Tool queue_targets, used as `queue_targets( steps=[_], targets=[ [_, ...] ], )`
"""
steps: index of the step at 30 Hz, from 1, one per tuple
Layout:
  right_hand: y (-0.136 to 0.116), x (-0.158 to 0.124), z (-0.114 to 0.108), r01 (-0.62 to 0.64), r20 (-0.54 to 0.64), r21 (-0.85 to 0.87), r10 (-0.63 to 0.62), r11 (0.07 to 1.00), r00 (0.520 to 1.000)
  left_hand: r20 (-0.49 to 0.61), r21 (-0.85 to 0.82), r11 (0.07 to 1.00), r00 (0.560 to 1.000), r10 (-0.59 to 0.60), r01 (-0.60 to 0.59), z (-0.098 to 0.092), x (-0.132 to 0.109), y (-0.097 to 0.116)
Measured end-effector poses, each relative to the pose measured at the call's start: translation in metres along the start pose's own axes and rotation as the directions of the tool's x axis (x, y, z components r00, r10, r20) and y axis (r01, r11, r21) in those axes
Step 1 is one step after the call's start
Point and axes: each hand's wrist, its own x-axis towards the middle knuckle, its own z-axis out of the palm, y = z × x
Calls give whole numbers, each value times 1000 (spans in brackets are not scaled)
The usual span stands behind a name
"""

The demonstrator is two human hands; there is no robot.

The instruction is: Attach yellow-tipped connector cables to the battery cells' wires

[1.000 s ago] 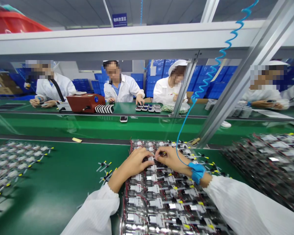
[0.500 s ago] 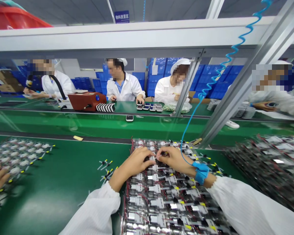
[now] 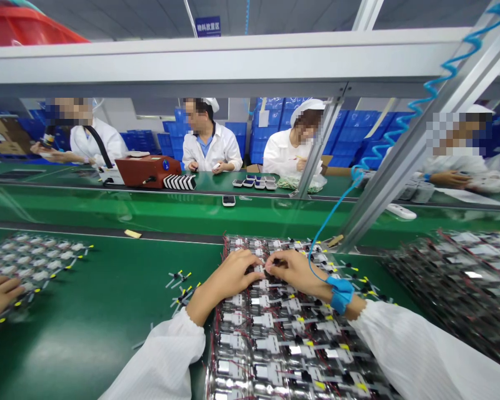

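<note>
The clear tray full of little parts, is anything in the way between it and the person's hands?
Nothing I can see. The left hand and right hand are both over the clear tray, down at its white parts. A blue cord runs to the right wrist's blue band, but doesn't block the parts.

The person's bare left hand (image 3: 233, 275), its fingers bent, nearly meets the bare right hand (image 3: 291, 269), thumb and forefinger drawn close together, right wrist banded in blue, while both forearms slant inward in white, gathered-cuff cloth sleeves (image 3: 160, 355).
</note>
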Motion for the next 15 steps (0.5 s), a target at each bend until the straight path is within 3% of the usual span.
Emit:
queue_targets(
  steps=[15],
  targets=[
    [-5,-1,2,-13,-33,-122,9,992,999,4,0,1000,1000,-1,1,2,1,-2]
  ],
)
